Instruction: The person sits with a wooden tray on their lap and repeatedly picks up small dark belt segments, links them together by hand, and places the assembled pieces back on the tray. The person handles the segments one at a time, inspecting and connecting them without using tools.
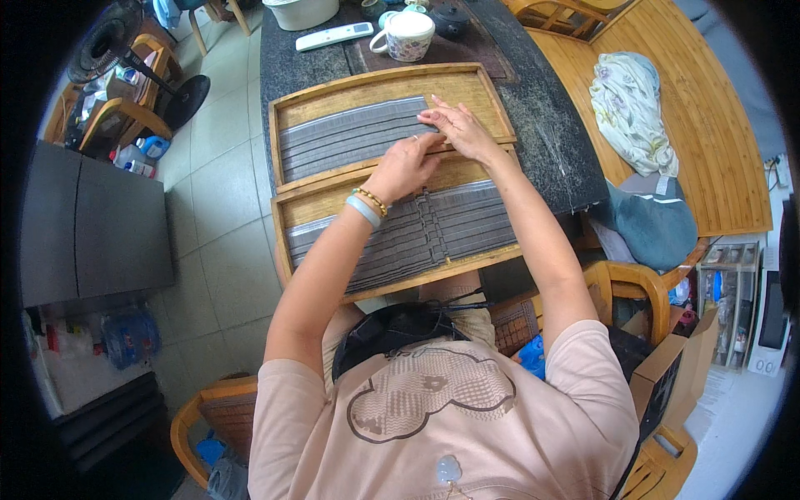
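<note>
Two shallow wooden trays lie one beyond the other before me. In the far tray (387,81), a row of thin dark grey strips (350,137) runs lengthwise. My left hand (409,164), with a beaded bracelet and a pale bangle on its wrist, is over the near side of these strips. My right hand (461,130) meets it at their right end, fingers bent close together. Anything thin between the fingertips is too small to make out. Beneath my forearms, the near tray (319,211) holds two groups of similar strips (475,219), their ends meeting unevenly near the middle.
The trays rest on a dark stone-patterned table (537,119); the near one overhangs my lap. Behind them stand a lidded floral mug (409,39), a white handheld device (334,36), a dark teapot (449,22) and a white basin (303,12). Thin clear strands (553,147) lie at right.
</note>
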Tool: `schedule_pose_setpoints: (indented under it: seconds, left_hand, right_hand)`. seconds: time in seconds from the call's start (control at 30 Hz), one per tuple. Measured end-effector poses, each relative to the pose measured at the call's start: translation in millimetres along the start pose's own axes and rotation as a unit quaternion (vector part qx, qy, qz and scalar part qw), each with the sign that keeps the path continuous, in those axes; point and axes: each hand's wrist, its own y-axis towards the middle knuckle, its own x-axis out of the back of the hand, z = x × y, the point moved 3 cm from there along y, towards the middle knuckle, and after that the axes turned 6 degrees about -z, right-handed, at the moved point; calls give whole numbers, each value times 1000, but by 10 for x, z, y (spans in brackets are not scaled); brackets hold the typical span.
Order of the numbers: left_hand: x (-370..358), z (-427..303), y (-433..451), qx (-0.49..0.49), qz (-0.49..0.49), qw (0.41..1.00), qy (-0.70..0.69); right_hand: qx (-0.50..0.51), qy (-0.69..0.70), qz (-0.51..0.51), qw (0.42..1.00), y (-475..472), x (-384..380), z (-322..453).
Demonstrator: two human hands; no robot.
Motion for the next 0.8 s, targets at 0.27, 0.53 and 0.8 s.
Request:
schedule_pose_setpoints:
  seconds: [0.27, 0.53, 0.8]
  left_hand:
    - [554, -384, -586, -59, -162, 984, 36]
    - [494, -827, -1535, 8, -35, 994, 100]
    - [246, -816, -1648, 8, -19, 991, 133]
  right_hand:
    - [7, 83, -146, 986, -762, 422, 691]
    - [-196, 132, -105, 966, -1764, 78, 1174]
    - [-147, -28, -101, 984, -1863, -173, 1209]
